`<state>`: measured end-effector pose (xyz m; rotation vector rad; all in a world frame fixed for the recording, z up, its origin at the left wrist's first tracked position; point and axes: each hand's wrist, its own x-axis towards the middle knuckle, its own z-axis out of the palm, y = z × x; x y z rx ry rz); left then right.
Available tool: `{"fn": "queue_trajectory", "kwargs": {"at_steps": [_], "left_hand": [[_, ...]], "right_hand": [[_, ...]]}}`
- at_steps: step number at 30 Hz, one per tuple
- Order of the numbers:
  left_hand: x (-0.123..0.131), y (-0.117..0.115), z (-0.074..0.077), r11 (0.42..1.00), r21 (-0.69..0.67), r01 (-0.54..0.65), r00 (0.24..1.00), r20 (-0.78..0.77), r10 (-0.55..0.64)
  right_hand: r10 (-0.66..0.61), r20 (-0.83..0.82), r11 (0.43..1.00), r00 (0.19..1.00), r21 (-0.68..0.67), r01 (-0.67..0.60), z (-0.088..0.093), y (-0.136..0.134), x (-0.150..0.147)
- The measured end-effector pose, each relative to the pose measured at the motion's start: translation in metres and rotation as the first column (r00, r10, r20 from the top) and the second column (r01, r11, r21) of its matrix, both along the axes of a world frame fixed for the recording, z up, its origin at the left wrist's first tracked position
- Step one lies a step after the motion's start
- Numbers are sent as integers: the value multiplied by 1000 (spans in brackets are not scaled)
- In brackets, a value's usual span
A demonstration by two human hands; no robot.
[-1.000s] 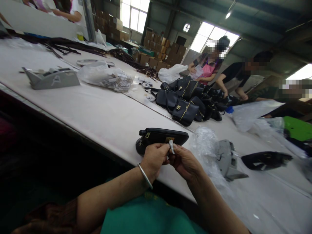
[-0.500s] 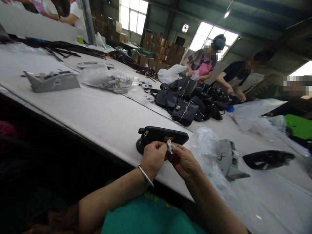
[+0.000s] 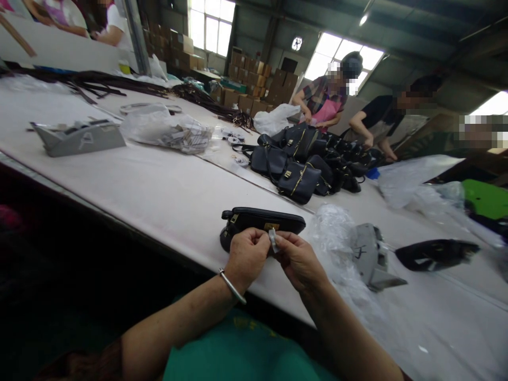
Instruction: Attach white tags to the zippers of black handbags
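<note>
A black handbag (image 3: 257, 217) with a gold clasp (image 3: 271, 226) and a zip pull rests at the table's near edge, just beyond my hands. My right hand (image 3: 299, 260) pinches a small, crumpled whitish piece (image 3: 273, 241), perhaps plastic or paper, in front of the clasp. Close beside it, my left hand (image 3: 246, 258) is closed in a pinch against the bag's front. What the left fingertips grip is hidden. The lower front of the bag is covered by both hands.
Right of my hands lie clear plastic wrap (image 3: 333, 233), a grey holder (image 3: 369, 256) and a black item (image 3: 436, 254). Several black bags (image 3: 299, 180) are piled farther back. Leftward are another grey holder (image 3: 79, 138), a plastic bag of tags (image 3: 166, 129) and dark straps (image 3: 198, 98). Co-workers stand across the table.
The whitish piece has shifted and turned slightly in my right fingers. Both hands stay pinched together before the bag. The whole view has moved a little.
</note>
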<state>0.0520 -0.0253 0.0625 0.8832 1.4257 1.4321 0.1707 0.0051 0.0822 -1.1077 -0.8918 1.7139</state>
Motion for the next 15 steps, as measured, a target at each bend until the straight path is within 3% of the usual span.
{"fn": "queue_trajectory", "kwargs": {"at_steps": [10,15], "left_hand": [[-5,0,7,999,10,41,988,150,-42],[-3,-4,12,1000,-19,13,998,69,-12]], "right_hand": [[-22,19,994,1000,109,20,-10,-2,-3],[-54,-5,993,999,102,55,-2,-5,-5]]}}
